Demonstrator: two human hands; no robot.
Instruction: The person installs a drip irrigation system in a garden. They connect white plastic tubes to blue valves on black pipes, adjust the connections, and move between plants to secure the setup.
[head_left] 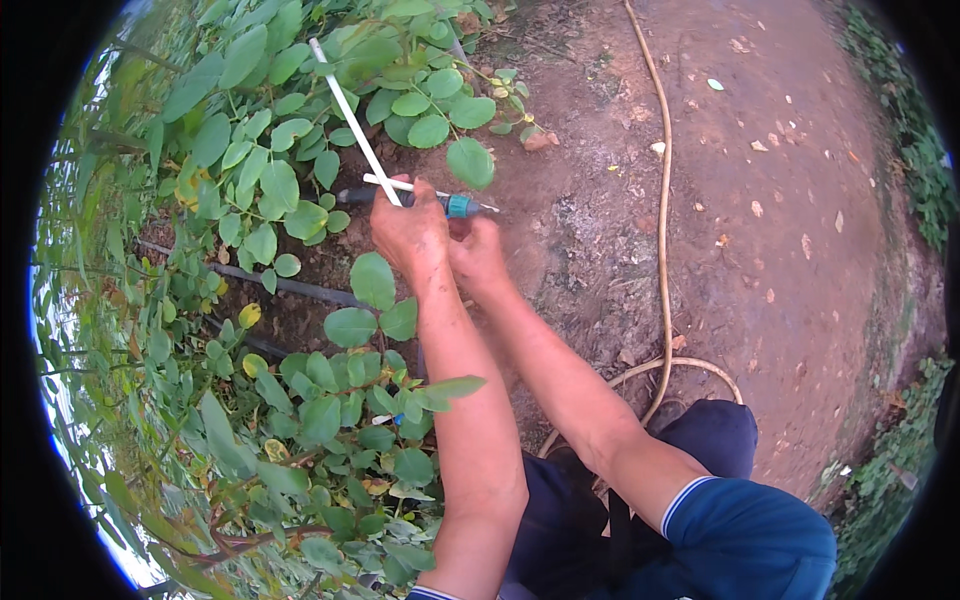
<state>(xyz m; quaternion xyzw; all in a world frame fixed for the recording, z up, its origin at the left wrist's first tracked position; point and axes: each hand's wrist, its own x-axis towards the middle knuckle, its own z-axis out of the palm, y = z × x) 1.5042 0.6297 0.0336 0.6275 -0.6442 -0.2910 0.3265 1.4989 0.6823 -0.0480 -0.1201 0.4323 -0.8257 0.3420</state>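
While the left hand point(408, 238) holds a slim, smooth white rod point(352, 118) at its lower end, the right hand point(480, 258) curls just beside a dark cylinder's ribbed teal collar point(459, 206), grip undeterminable. Both objects: over crumbly brown soil point(590, 215), beside oval-leaved plants point(280, 180).

The left hand point(410, 238) covers the middle section of the teal-collared hand tool point(459, 206) and part of the right hand point(480, 260); the tool's tip point(489, 208) is too small to identify. Foliage point(372, 280) conceals lengths of the dark pipe point(300, 288). The upper edge cuts off the tan hose point(665, 180).
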